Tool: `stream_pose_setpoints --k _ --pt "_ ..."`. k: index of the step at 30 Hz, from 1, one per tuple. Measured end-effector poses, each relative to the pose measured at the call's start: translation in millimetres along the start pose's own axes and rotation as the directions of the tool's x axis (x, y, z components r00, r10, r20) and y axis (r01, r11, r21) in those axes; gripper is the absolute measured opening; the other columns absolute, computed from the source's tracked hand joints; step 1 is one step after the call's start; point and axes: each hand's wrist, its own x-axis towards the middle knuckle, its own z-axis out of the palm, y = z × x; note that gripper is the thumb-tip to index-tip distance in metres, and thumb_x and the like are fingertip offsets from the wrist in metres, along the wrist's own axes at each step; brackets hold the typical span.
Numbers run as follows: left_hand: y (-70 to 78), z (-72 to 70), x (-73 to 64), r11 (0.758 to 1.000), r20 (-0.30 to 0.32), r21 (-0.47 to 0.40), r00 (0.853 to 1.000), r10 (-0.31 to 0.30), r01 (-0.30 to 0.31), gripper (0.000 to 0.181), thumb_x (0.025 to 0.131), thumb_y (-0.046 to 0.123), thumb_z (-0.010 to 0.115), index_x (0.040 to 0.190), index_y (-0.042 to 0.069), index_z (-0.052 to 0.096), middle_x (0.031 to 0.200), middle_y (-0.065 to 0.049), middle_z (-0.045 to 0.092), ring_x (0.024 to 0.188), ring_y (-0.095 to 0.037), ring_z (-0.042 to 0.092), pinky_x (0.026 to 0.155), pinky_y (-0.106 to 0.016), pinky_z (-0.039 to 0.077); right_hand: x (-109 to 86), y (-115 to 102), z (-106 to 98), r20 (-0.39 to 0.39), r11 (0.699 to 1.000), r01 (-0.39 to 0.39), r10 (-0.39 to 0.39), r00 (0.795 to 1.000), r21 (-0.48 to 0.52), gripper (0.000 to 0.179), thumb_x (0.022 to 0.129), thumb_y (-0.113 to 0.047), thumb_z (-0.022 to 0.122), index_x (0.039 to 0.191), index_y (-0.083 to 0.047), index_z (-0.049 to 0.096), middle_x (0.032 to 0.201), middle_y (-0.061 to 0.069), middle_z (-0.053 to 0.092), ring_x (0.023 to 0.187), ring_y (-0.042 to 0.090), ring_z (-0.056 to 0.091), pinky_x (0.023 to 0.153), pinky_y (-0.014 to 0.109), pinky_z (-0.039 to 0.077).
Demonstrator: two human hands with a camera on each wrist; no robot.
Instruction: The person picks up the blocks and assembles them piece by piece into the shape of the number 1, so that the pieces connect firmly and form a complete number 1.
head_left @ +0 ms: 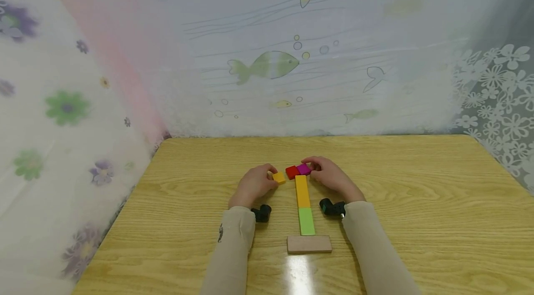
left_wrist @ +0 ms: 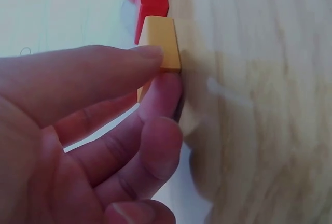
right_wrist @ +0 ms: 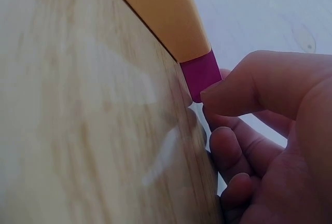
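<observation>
My left hand pinches a small yellow-orange block between thumb and fingers, just left of a red block. The left wrist view shows the thumb lying on the near face of that yellow-orange block. A purple block sits against the red one's right side. My right hand pinches the purple block at its right end. Below these two stands a long orange block, followed by a light green block in one line with it.
A plain wooden block lies crosswise at the near end of the line. The wood-grain table reaches back to a wall covering printed with fish. Dark wrist cameras sit at the inner side of both sleeves.
</observation>
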Motion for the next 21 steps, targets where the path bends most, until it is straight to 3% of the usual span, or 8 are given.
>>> stream_pose_setpoints --k 13,21 --pt "4.8 5.0 3.3 0.999 -0.023 0.019 0.999 -0.031 0.031 0.031 0.083 0.024 0.062 0.113 0.017 0.056 0.078 0.002 0.053 0.067 -0.015 0.048 0.062 -0.028 0.039 0.3 -1.9 -0.4 -0.007 1.0 -0.002 0.002 1.0 0.016 0.036 0.087 -0.004 0.048 0.122 -0.01 0.052 0.092 0.006 0.052 0.077 0.021 0.044 0.068 0.032 0.037" --pt "4.9 7.1 3.4 1.0 -0.046 0.019 0.999 -0.012 0.013 0.031 0.083 0.024 0.063 0.113 0.017 0.057 0.077 0.003 0.053 0.067 -0.015 0.048 0.063 -0.028 0.039 -1.2 -2.2 -0.6 -0.006 1.0 -0.003 0.004 1.0 0.017 0.035 0.087 -0.004 0.048 0.121 -0.009 0.052 0.092 0.006 0.052 0.079 0.02 0.044 0.07 0.033 0.037"
